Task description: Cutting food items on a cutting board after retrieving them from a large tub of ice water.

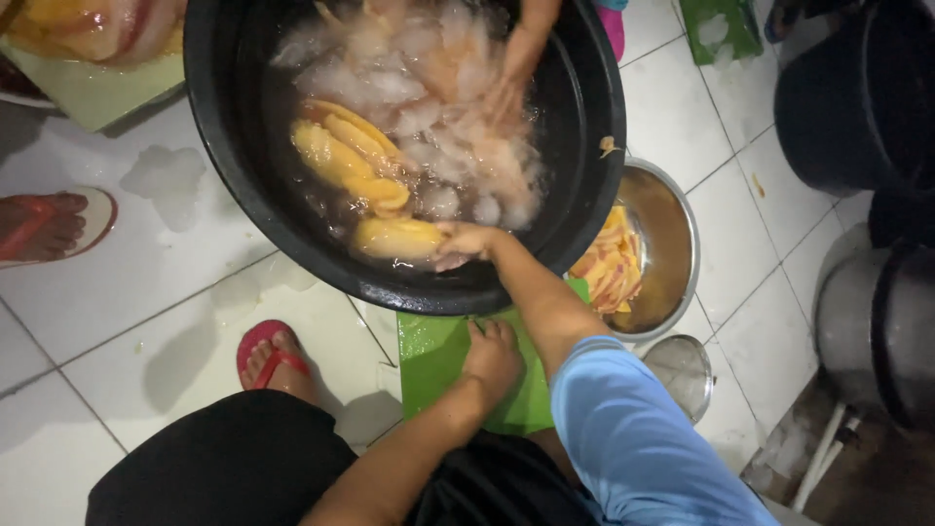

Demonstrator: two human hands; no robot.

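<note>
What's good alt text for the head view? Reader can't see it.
Seen from above, the person's right hand grips a pale yellow chicken in a big black tub of icy water, while the left hand rests on a green cutting board. Another person's hand reaches into the tub from the far side; a metal bowl sits to the right.

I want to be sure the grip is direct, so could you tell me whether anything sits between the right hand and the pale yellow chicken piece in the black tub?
Nothing visible does: the right hand is already touching the pale yellow chicken piece at the near edge of the round black plastic tub. The ice chunks float farther back.
</note>
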